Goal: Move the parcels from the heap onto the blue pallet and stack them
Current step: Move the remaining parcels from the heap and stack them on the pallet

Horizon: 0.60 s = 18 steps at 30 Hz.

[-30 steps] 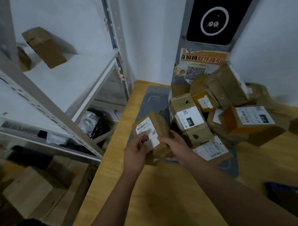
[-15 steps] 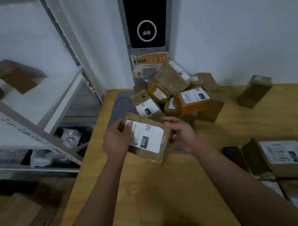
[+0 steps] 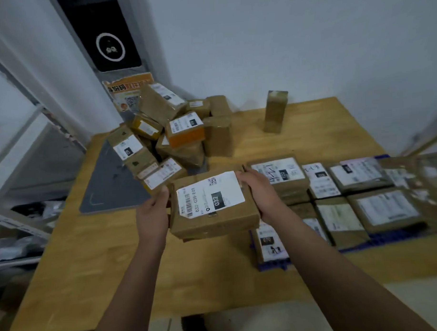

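The blue pallet [image 3: 273,265] is being mostly hidden by parcels [image 3: 382,206], blurred rightward. The 032 parcel [image 3: 214,207] is being gripped endwise by the left hand [image 3: 153,212] and right hand [image 3: 259,191] above the worktop [image 3: 92,256] beside the pallet, label up, long axis crosswise.

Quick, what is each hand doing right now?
Left hand: holding the left edge of the 032 parcel.
Right hand: holding that parcel's right edge.

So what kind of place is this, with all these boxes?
Probably a parcel pick-up or sorting room: a heap of labelled parcels on the table, more in rows on the blue pallet, a QR-code poster behind. The left hand and right hand hold the 032 parcel.
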{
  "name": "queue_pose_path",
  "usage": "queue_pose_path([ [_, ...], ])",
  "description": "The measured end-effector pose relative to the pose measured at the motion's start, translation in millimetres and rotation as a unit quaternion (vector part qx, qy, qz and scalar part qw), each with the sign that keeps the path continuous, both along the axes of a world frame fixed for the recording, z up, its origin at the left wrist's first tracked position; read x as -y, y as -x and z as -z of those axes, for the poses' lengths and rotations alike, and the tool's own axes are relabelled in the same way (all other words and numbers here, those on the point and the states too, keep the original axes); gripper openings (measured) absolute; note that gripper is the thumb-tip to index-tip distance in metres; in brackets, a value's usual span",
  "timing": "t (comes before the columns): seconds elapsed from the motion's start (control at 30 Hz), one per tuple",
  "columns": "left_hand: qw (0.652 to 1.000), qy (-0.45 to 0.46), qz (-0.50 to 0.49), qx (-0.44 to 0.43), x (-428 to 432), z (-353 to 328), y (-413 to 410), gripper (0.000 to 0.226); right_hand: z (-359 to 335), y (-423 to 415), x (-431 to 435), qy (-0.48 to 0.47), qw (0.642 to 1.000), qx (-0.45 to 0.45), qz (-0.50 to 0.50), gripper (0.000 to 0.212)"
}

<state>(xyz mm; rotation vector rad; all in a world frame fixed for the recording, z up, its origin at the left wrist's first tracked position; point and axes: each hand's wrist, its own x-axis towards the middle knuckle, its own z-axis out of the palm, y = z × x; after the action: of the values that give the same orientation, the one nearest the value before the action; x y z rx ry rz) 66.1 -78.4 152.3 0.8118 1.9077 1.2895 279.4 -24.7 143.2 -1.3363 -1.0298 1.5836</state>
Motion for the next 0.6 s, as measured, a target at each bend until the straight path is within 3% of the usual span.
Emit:
queue_pose_path([
  [0.1,1.000,-0.015,-0.007,0.020,17.3,6.8,-40.9,0.034,6.5,-43.5,18.6,0.017,1.000,0.000,0.006,0.062],
  [0.13,1.000,-0.018,-0.004,0.015,22.7,8.8,-54.3,0.034,9.6,-57.8,23.5,0.017,1.000,0.003,0.011,0.065],
  [0.23,0.999,-0.022,0.028,-0.010,33.3,17.2,-93.1,0.040,13.6,-100.6,36.9,0.020,0.999,0.022,0.031,0.020],
  [0.3,0.998,-0.010,0.057,-0.029,35.1,23.8,-116.1,0.038,21.3,-128.1,41.6,0.038,0.998,0.035,0.041,0.024],
  [0.4,0.994,-0.006,0.097,-0.051,35.0,33.8,-143.3,0.031,34.3,-154.3,42.8,0.036,0.995,0.072,0.053,0.045],
  [0.5,0.989,-0.002,0.136,-0.055,32.8,46.5,-159.8,0.016,37.7,-167.6,42.9,0.034,0.992,0.101,0.063,0.033],
  [0.6,0.986,0.014,0.156,-0.064,27.5,54.5,-167.3,0.022,39.6,-175.3,39.5,0.037,0.991,0.109,0.074,0.028],
])
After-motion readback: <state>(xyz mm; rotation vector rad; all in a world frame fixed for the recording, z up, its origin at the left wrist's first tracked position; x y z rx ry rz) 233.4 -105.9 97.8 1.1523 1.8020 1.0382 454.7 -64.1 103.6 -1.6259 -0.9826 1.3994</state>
